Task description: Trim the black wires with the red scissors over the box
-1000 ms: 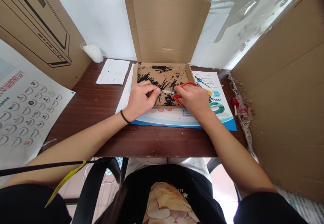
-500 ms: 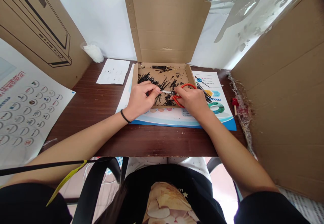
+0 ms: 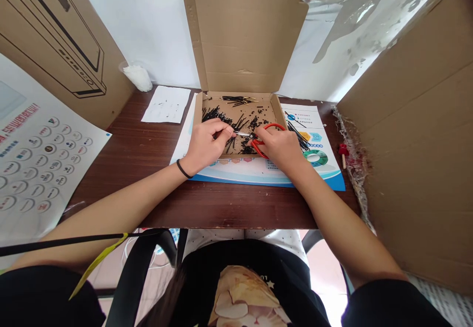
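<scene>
My right hand [image 3: 280, 143] is closed round the red handles of a pair of scissors [image 3: 274, 127], whose blades point left. Their tips reach the fingertips of my left hand [image 3: 210, 141], which is pinched shut. What lies in that pinch is mostly hidden; a dark end shows near the thumb. Both hands are above the front part of an open cardboard box [image 3: 246, 41]. Inside it, black thin sticks [image 3: 215, 114] lie in a heap on the left, and short black cut bits [image 3: 254, 122] are scattered to the right. A small bundle of black sticks with yellowish ends [image 3: 239, 100] rests at the back.
Beneath the box lies a printed poster sheet [image 3: 236, 175] on the brown table [image 3: 221, 206]. More black sticks [image 3: 298, 135] lie right of the box. A white paper [image 3: 165, 104] and a plastic cup [image 3: 137, 76] stand back left. Large cardboard [image 3: 414, 134] rises at the right.
The hands and the scissors stay nearly in place. The whole view has shifted very slightly.
</scene>
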